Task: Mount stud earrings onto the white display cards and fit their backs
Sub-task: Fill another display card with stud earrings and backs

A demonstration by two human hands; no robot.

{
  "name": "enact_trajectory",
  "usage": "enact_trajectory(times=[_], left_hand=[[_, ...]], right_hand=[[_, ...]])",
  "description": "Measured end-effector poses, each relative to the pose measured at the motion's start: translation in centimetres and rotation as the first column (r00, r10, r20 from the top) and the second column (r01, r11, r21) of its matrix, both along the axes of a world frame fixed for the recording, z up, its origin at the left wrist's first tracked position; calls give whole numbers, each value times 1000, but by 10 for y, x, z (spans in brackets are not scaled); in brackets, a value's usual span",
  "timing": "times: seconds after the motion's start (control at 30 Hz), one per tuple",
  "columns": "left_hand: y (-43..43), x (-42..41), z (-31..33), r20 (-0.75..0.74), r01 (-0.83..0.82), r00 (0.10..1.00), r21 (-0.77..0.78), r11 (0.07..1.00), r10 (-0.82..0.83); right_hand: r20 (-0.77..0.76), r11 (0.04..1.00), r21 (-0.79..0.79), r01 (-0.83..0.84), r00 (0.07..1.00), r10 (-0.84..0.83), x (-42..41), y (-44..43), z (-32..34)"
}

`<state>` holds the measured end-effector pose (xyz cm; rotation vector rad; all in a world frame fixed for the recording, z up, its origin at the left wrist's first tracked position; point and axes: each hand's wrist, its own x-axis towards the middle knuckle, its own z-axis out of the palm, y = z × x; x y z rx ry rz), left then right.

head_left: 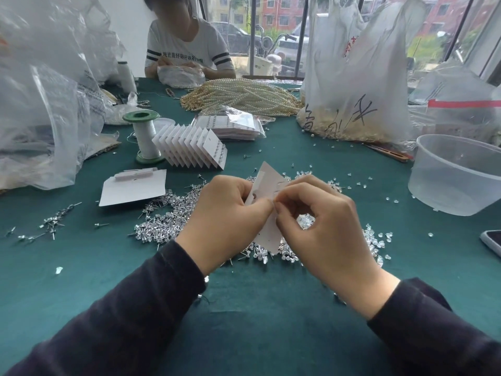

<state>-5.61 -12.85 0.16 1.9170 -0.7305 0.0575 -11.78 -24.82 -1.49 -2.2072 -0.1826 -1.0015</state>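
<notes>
1. The left hand [230,213] grips a white display card [267,233], tilted above the green tablecloth [244,294].
2. The right hand [320,221] pinches the card's middle with thumb and forefinger, perhaps with a tiny back between them.
3. Stud earrings [162,213] lie heaped beneath the hands on the left, clear backs [375,237] on the right.

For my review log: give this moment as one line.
left hand: holds white card | right hand: pinches same card | stud pile: on green cloth below
</notes>
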Motion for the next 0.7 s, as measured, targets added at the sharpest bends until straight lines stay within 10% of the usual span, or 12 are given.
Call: enact_trajectory(times=[0.2, 0.37, 0.53, 0.7], left_hand=[[2, 2, -1, -52, 33, 998, 2, 999, -32], [9, 11, 11, -416, 218, 873, -131, 967, -254], [8, 20, -7, 188, -27, 979, 505, 863, -80], [-2, 18, -17, 212, -36, 974, 475, 879, -75]], right_hand=[[8, 997, -60, 40, 999, -40, 0, 2, -2], [-12, 991, 45, 123, 992, -123, 3, -15, 6], [-91, 891, 429, 149, 988, -122, 2, -37, 14], [-122, 634, 772, 40, 989, 87, 4, -36, 18]])
